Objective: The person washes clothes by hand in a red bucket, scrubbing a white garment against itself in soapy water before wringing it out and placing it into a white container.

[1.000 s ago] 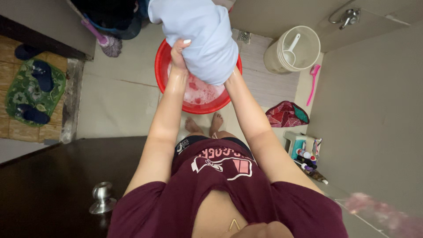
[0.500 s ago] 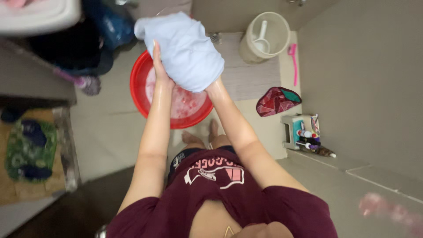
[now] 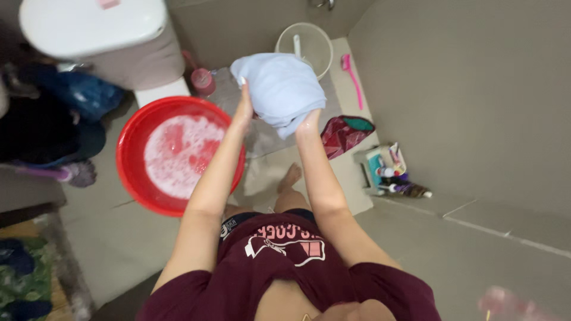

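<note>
Both hands hold a pale blue cloth (image 3: 281, 89) up in the air, to the right of the red basin (image 3: 134, 178) of foamy water on the floor. The left hand (image 3: 242, 110) presses its fingers together flat on the cloth's left side. The right hand (image 3: 308, 122) grips it from below, its fingers hidden in the folds.

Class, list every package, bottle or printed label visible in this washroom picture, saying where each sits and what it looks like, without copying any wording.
Small pale rack of toiletry bottles: by the right wall, on the floor; mixed white, teal and dark containers.
Dark bottle: lying beside that rack.
Pink lidded cup: beside the white toilet.
Printed chest design: white and pink on the maroon shirt.
</note>
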